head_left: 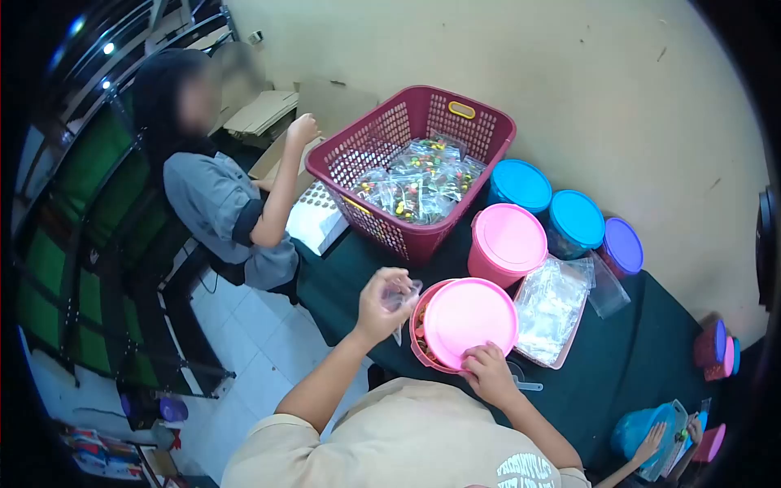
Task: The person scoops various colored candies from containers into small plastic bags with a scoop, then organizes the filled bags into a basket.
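My left hand [386, 305] is curled round a small clear plastic piece, just left of an open pink tub [416, 346]. Over that tub lies a pink lid [472, 324], shifted to the right, so some of the contents show at the left side. The fingers of my right hand [490, 372] grip the lid's lower right edge. Close to my right hand, a clear scoop [530, 386] rests on the dark green cloth. To the right of the lid, a tray holds clear plastic bags [553, 305].
A maroon basket [415, 240] of filled bags stands ahead, beside a closed pink tub [509, 240] and blue-lidded tubs [576, 215]. A co-worker [232, 203] sits at the left near a white sheet [316, 218]. Another person's hands [651, 443] are at the lower right.
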A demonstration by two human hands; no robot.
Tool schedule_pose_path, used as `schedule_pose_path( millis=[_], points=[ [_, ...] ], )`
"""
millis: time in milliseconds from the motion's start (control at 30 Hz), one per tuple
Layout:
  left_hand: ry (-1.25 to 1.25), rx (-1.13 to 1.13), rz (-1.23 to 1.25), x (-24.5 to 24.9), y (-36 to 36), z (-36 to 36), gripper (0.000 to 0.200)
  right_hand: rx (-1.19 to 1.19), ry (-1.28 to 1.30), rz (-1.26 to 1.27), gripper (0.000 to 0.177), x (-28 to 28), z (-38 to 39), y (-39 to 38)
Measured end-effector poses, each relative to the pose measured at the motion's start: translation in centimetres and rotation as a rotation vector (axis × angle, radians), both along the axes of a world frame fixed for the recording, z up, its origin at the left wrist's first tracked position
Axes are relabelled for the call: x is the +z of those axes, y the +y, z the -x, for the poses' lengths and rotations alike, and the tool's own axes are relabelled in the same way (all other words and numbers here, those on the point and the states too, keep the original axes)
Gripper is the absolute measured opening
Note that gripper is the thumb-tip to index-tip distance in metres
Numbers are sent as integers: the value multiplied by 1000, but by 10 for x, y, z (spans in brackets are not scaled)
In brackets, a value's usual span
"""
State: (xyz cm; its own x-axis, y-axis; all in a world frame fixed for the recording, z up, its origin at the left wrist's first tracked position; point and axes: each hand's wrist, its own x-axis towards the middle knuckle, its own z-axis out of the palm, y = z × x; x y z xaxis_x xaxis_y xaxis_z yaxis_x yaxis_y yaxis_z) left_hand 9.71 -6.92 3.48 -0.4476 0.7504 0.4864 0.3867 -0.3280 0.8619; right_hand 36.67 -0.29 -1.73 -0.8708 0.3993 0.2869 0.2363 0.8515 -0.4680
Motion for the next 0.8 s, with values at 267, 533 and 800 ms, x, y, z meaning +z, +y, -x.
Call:
schedule_pose_path(
  millis=[267, 533, 800],
  points=[
    [-319, -166, -203, 55, 43, 65, 45, -18, -75, 16, 18, 3, 17, -4],
    [-293, -367, -157, 79, 81, 130, 46, -170, -153, 34, 19, 16, 47, -27],
    [-520, -561, -168, 114, 121, 174, 48, -419, -279, 71, 16, 28, 71, -60]
  ],
)
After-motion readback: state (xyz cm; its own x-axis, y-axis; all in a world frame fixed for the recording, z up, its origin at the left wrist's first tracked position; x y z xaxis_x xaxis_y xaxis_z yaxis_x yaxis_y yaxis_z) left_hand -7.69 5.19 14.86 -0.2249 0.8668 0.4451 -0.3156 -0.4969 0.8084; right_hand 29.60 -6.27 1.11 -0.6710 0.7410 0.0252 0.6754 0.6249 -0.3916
